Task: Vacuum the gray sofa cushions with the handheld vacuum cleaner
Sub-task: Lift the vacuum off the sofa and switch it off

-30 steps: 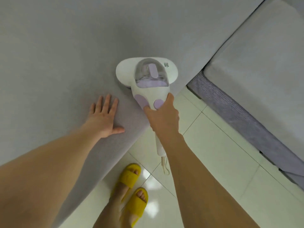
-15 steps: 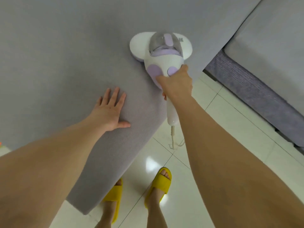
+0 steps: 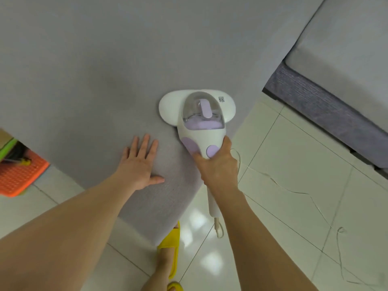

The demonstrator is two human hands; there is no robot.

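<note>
White plastic fills the right hand (image 3: 216, 166): its fingers and thumb are wrapped round the handle of the vacuum cleaner (image 3: 199, 120), just behind two lilac buttons. The handle's tail sticks out below the wrist toward 6 o'clock and hangs over the floor (image 3: 294, 164). From the hand the vacuum runs toward 12 o'clock, its clear dust cup with lilac insides on top, its wide oval head lying flat on the gray cushion (image 3: 94, 70) near the cushion's 4 o'clock edge.

At 9 o'clock from the right hand, the left hand (image 3: 140, 164) lies palm down on the same cushion, fingers straight and slightly spread toward 12 o'clock, thumb out toward 3 o'clock, holding nothing. It is near the vacuum but apart from it.

A thin white cord (image 3: 294, 191) trails from the handle's end across the pale glossy floor tiles toward 4 o'clock, looping near the lower right.

At 6 o'clock, yellow slippers (image 3: 171, 244) show on the person's feet, one partly under the cushion's corner, the other only a sliver at the bottom edge.

At 2 o'clock, well apart, a second gray cushion (image 3: 346, 49) sits on a darker woven sofa base (image 3: 325, 114). At 9 o'clock, on the floor beside the cushion's edge, an orange basket (image 3: 19, 177) with a green item beside it.
</note>
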